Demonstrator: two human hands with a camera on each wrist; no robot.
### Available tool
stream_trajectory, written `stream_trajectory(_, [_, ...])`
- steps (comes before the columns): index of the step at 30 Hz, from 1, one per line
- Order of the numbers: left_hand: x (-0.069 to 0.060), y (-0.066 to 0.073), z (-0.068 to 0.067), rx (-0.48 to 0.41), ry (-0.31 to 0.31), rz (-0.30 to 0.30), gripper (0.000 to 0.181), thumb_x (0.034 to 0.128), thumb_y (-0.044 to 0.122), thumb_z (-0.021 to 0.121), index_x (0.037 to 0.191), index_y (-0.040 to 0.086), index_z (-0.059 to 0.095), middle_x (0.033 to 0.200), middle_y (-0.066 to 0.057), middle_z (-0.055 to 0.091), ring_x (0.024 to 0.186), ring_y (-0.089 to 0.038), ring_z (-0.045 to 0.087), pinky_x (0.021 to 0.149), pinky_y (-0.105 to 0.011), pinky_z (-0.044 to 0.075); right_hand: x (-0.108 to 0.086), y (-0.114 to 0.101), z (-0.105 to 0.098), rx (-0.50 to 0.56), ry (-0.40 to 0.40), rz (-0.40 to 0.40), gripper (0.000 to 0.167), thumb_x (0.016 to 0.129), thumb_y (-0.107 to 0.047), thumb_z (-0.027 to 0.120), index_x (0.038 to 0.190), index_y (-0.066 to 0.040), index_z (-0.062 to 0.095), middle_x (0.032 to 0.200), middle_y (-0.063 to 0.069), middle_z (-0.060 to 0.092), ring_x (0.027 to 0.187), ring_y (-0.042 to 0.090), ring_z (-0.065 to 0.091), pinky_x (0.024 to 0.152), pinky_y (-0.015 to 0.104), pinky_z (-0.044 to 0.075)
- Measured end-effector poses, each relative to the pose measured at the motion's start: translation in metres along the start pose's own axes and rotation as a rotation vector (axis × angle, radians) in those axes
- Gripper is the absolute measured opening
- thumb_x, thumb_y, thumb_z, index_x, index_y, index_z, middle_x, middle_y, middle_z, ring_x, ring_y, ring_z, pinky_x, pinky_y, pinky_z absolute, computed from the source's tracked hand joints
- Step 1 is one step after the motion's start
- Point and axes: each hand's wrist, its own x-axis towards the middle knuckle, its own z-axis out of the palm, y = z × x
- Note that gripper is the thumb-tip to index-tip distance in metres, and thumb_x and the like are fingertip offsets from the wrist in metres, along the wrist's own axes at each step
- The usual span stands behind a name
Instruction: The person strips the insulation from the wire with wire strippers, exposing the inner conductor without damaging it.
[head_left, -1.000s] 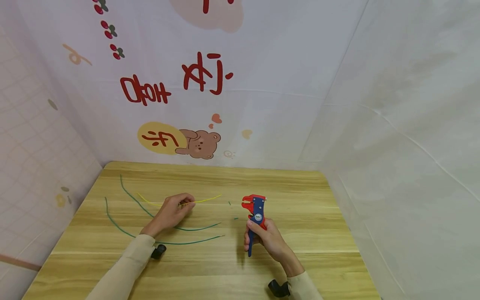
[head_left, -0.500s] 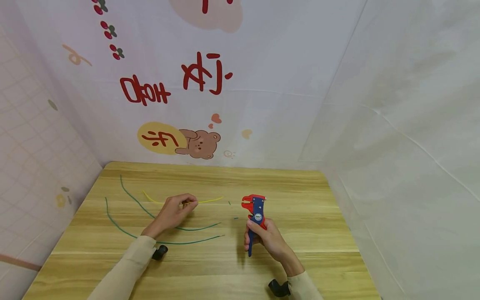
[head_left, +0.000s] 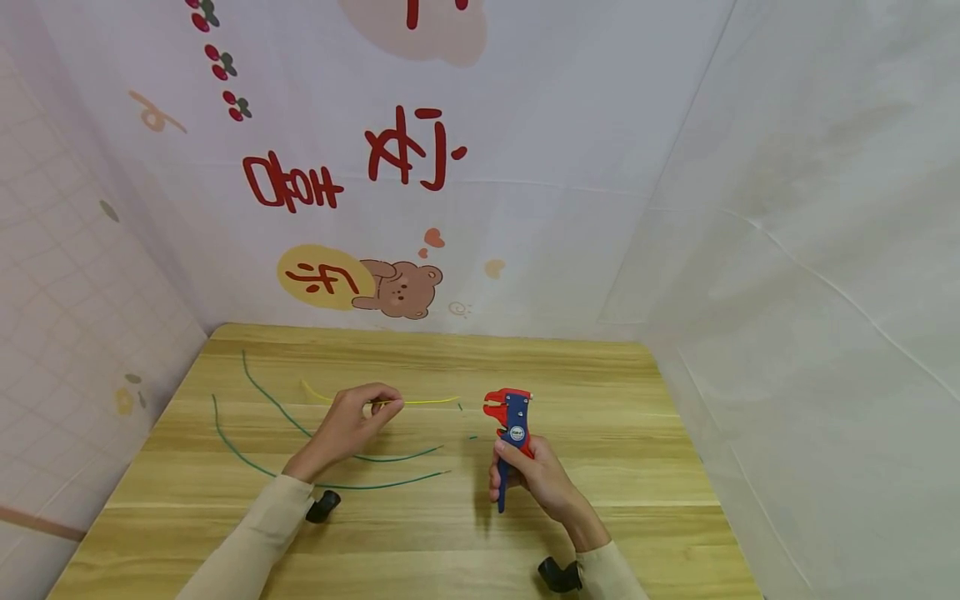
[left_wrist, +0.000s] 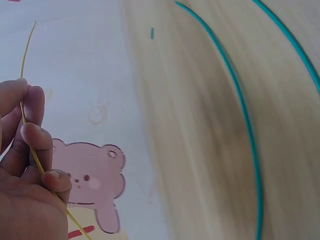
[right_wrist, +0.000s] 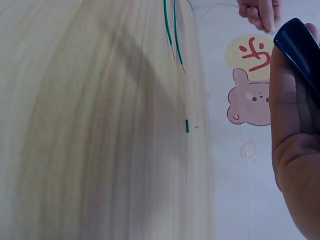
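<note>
My left hand (head_left: 351, 423) pinches a thin yellow wire (head_left: 431, 402) between thumb and fingers. One end sticks out to the right, towards the wire stripper (head_left: 517, 412); the left wrist view shows the wire (left_wrist: 36, 159) crossing the curled fingers. My right hand (head_left: 547, 483) grips the red and blue stripper by its handles, its red jaws facing left and apart from the wire. Only a dark handle (right_wrist: 300, 47) of it shows in the right wrist view. Two green wires (head_left: 267, 394) lie curved on the table, passing beneath the left arm; their right ends show bare copper (right_wrist: 183, 70).
Two short green offcuts (head_left: 473, 437) lie between the hands on the wooden table (head_left: 600, 450). A printed cloth (head_left: 525, 208) hangs behind the table's back edge, with more cloth at both sides. A black camera mount (head_left: 558, 575) sits at each wrist.
My left hand has shifted slightly to the right with the yellow wire, bringing its end closer to the stripper. The right hand and stripper stay where they were.
</note>
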Motion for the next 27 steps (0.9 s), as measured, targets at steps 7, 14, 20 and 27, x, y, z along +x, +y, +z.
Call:
stream_trajectory(7, [0.001, 0.017, -0.004, -0.006, 0.017, 0.054, 0.006, 0.1074, 0.011, 0.078, 0.108, 0.007, 0.082, 0.090, 0.006, 0.075, 0.079, -0.002, 0.054, 0.066, -0.035, 0.050, -0.001, -0.007, -0.004, -0.021, -0.027, -0.010, 0.047, 0.123, -0.028, 0.048, 0.110, 0.017, 0.057, 0.085, -0.001, 0.075, 0.075, 0.014, 0.079, 0.078, 0.035, 0.070])
stream_trajectory(14, [0.004, 0.035, -0.007, 0.009, 0.027, 0.085, 0.004, 0.1069, 0.012, 0.079, 0.105, 0.012, 0.083, 0.091, 0.006, 0.076, 0.080, -0.002, 0.056, 0.068, -0.030, 0.052, 0.000, -0.011, -0.004, 0.009, -0.059, -0.014, 0.041, 0.124, -0.026, 0.048, 0.108, 0.009, 0.061, 0.085, -0.001, 0.076, 0.075, 0.013, 0.080, 0.077, 0.034, 0.070])
stream_trajectory(20, [0.007, 0.047, -0.009, -0.001, 0.021, 0.114, 0.007, 0.1038, 0.008, 0.082, 0.104, 0.016, 0.082, 0.091, 0.008, 0.074, 0.080, -0.002, 0.056, 0.068, -0.027, 0.050, 0.002, -0.013, -0.002, 0.009, -0.100, -0.046, 0.050, 0.124, -0.022, 0.046, 0.111, 0.026, 0.050, 0.086, 0.000, 0.075, 0.075, 0.012, 0.079, 0.075, 0.033, 0.070])
stream_trajectory(27, [0.008, 0.053, -0.009, -0.009, 0.014, 0.113, 0.015, 0.1031, 0.005, 0.082, 0.102, 0.020, 0.081, 0.090, 0.009, 0.074, 0.079, -0.002, 0.055, 0.067, -0.023, 0.048, 0.003, -0.015, 0.001, 0.010, -0.125, -0.054, 0.051, 0.124, -0.022, 0.045, 0.111, 0.027, 0.049, 0.086, 0.000, 0.075, 0.075, 0.012, 0.079, 0.074, 0.032, 0.069])
